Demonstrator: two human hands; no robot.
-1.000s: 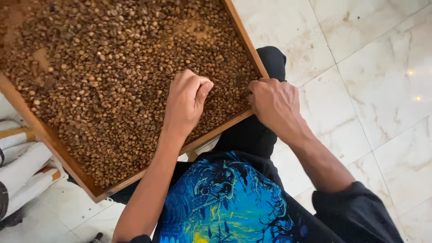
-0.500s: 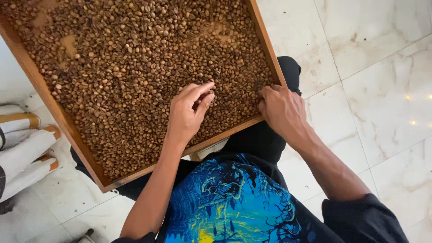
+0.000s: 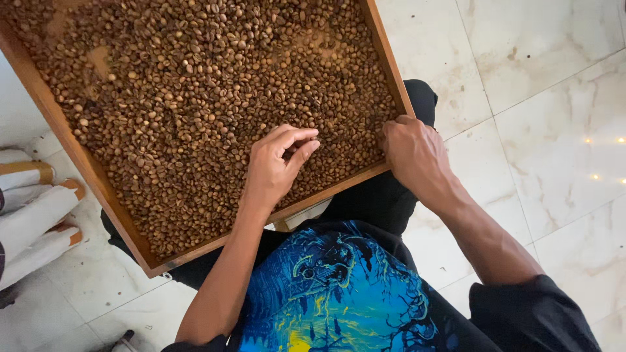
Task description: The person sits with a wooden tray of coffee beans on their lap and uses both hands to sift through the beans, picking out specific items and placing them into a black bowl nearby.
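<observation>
Hundreds of brown coffee beans [image 3: 195, 117] cover the shallow rectangular wooden tray [image 3: 85, 173]; few bare patches show. My left hand [image 3: 277, 166] pinches thumb to fingertips over beans near the tray's near edge; whether a bean is held, I cannot tell. My right hand [image 3: 414, 156] curls at the near right corner. Sorting appears largely unfinished.

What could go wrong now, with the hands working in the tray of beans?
The wooden tray seems to rest on the person's lap, tilted, so a shift of the legs might spill coffee beans onto the tiled floor. The right hand sits at the tray's corner; a push there might flick beans over the rim.
</observation>
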